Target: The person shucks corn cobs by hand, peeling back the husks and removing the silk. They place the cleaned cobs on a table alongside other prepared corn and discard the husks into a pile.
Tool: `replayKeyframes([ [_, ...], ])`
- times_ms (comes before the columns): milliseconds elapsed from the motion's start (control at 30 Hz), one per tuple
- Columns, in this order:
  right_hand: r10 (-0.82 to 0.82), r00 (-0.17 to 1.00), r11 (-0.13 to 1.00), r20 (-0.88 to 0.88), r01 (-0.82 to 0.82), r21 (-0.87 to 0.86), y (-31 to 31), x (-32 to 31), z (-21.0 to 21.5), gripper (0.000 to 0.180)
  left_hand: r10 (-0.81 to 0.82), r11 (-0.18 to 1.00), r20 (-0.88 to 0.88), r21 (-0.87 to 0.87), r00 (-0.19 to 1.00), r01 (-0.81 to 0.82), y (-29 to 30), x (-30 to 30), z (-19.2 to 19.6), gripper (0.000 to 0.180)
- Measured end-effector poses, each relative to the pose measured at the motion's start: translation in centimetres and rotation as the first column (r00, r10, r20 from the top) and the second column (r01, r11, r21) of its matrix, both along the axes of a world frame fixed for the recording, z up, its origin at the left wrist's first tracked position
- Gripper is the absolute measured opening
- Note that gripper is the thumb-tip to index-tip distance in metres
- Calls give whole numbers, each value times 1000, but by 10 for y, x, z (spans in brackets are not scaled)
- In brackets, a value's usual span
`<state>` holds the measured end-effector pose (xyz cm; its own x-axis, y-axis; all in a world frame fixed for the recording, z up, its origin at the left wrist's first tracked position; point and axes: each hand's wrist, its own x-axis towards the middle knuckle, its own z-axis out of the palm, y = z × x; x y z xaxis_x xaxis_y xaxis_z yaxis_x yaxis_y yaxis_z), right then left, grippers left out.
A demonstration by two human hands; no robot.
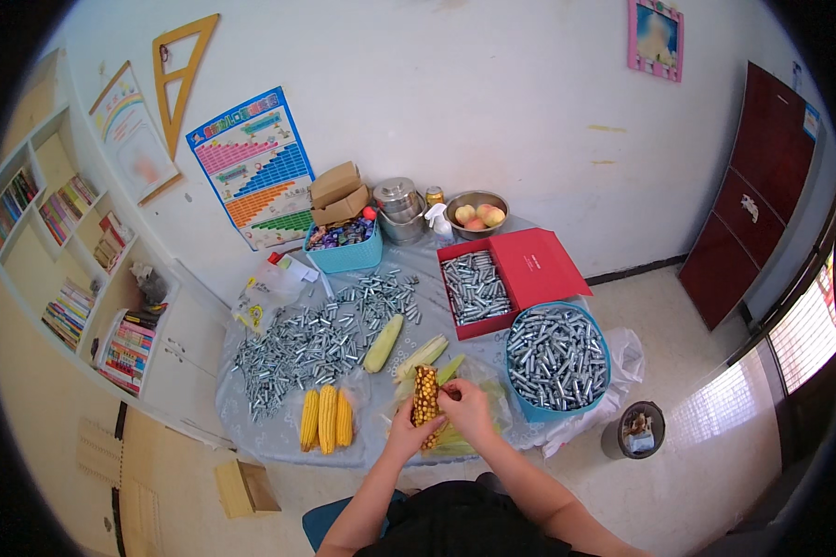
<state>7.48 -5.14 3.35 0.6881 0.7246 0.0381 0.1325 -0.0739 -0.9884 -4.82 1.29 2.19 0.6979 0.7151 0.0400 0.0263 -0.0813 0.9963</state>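
Between my two hands stands a dark-and-yellow speckled corn cob [425,392], stripped of most of its husk. My left hand [409,432] is closed around its lower left side. My right hand [467,409] pinches at its right side, its fingertips partly hidden; green husk leaves [453,444] lie beneath the hands. Just beyond are a corn ear in pale husk [422,358] and another husked ear [384,343]. Left of my hands, several peeled yellow corn cobs [328,420] rest side by side on a clear plastic bag.
Loose metal bolts [316,334] cover the table's left half. More fill a red box [475,286] and a blue basket [557,358] at right. Behind are a basket of packets [346,256], metal pots [399,212] and a fruit bowl [476,215]. A bin [635,431] stands on the floor.
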Motion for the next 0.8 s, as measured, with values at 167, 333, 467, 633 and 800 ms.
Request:
replayKeyframes([
  [167, 139, 584, 944, -800, 165, 284, 3, 19, -35, 18, 74, 944, 59, -325, 996, -50, 1, 0, 2, 36],
  [333, 130, 548, 923, -826, 236, 303, -12, 39, -11, 11, 63, 898, 120, -440, 991, -4, 4, -4, 5, 42],
  [467, 138, 726, 978, -673, 7, 208, -8, 31, -12, 16, 112, 823, 234, -566, 966, 41, 13, -2, -21, 46],
  [633, 185, 896, 975, -403, -118, 187, 0, 15, -24, 23, 74, 957, 96, -285, 993, -44, 10, 5, -24, 53],
  [800, 52, 965, 996, -256, -31, 86, -2, 4, -5, 27, 90, 996, 38, -14, 995, -89, -4, 4, -13, 54],
])
